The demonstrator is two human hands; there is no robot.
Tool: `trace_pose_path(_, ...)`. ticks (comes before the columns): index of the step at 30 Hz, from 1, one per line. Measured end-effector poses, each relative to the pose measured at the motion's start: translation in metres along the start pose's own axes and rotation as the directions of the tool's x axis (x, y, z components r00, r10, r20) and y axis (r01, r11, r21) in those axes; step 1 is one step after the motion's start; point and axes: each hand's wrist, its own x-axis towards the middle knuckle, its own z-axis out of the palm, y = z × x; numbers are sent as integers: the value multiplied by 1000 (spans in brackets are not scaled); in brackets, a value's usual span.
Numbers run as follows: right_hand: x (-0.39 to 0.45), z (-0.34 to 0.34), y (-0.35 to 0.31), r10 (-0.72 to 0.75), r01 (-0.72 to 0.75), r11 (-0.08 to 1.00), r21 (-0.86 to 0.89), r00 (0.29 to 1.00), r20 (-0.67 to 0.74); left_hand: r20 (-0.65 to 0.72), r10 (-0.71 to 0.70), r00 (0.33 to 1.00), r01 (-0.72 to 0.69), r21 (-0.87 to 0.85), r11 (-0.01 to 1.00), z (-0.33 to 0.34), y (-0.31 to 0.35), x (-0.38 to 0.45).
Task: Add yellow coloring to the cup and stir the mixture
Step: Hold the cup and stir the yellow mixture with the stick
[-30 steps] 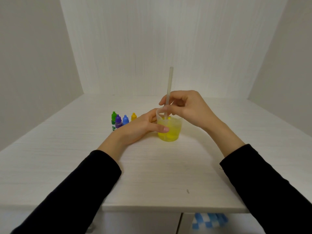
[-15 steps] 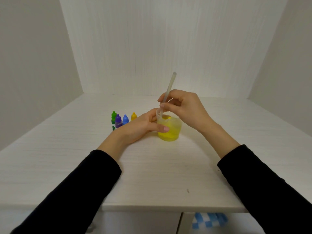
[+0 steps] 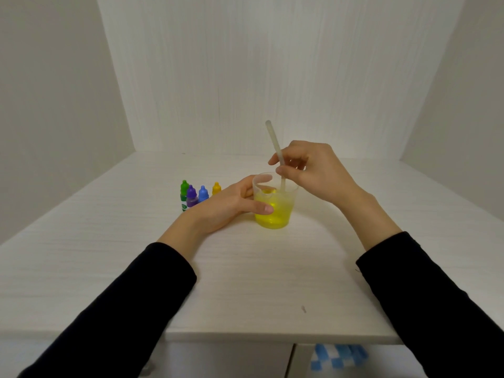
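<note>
A clear plastic cup with bright yellow liquid stands mid-table. My left hand wraps its left side, thumb across the front. My right hand pinches a pale translucent stirring stick above the rim. The stick's lower end dips into the liquid at the cup's right side, and its top leans left. The yellow coloring bottle stands capped just behind my left hand.
Green, purple and blue dropper bottles stand in a cluster left of the cup on the white table. White walls close in on three sides. The table's front edge runs below my forearms.
The stick has swung from upright, through a right lean, to a left lean, its lower end moving to the cup's right side. My right hand shifted right. My left hand stayed on the cup.
</note>
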Motion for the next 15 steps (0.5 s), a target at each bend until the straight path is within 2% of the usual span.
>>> trace_pose_path(9,-5,-3,-9,36,-47,969,242,998,52,13,5,1000,-5,0,1000,2,3,-2)
trace_pose_path(15,-4,-1,-10,50,-86,939,332,992,116,36,44,998,-45,11,999,2,3,-2)
